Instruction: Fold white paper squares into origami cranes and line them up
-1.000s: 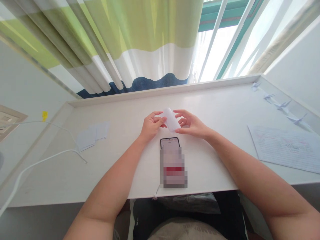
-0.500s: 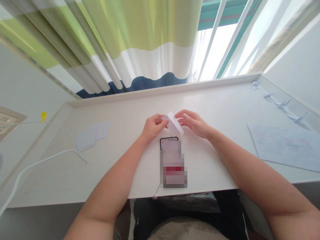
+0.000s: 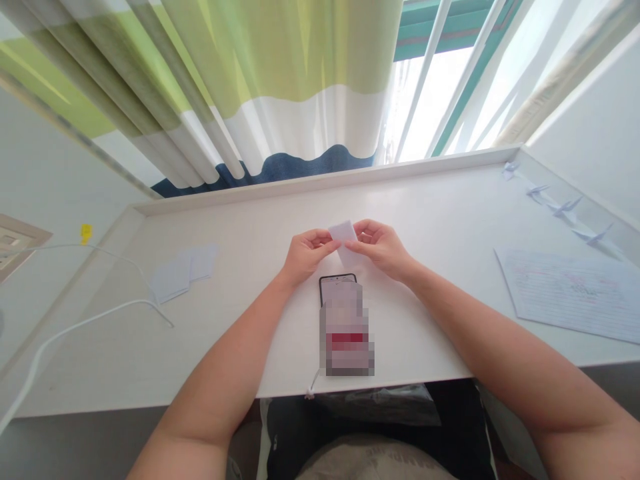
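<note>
A small folded piece of white paper is held up over the desk between both hands. My left hand pinches its left edge, thumb in front and fingers behind. On the right edge, my right hand grips it the same way, its thumb close to the left thumb. The far side of the paper and some fingertips behind it are hidden. Just below, a phone with a blurred-out screen lies on the desk.
Loose white paper squares lie at the left, near a white cable. Several folded paper cranes line the right edge of the desk. A written sheet lies in front of them. Curtains hang behind.
My right hand has closed on the paper, where its fingers were spread beside it. The paper has turned from a slanted, part-open fold to a flatter, more upright piece.
</note>
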{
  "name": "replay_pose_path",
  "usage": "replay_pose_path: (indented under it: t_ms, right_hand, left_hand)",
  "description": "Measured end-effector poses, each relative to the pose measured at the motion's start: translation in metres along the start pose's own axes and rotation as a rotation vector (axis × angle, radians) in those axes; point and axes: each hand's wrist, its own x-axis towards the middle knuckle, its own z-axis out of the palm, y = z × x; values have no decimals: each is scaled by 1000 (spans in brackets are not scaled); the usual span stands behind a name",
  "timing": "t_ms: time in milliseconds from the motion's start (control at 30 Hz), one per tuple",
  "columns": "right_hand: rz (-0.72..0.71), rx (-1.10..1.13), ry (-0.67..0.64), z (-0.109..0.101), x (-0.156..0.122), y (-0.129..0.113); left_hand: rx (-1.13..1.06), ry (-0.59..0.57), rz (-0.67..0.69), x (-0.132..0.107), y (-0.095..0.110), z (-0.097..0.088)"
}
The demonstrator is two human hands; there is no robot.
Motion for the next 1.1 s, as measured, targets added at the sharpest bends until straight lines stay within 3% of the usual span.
replay_pose_path:
  t_ms: [367, 567, 833, 1100]
  right_hand:
    - [3, -73, 73, 1, 3, 4]
    - [2, -74, 126, 3, 3, 1]
    - [3, -6, 118, 2, 5, 2]
    - [14, 29, 148, -4, 9, 7]
  left_hand:
    - [67, 58, 4, 2, 1, 2]
    - [68, -37, -74, 0, 0, 2]
    - [83, -28, -45, 2, 1, -1]
    - [140, -107, -96, 0, 5, -1]
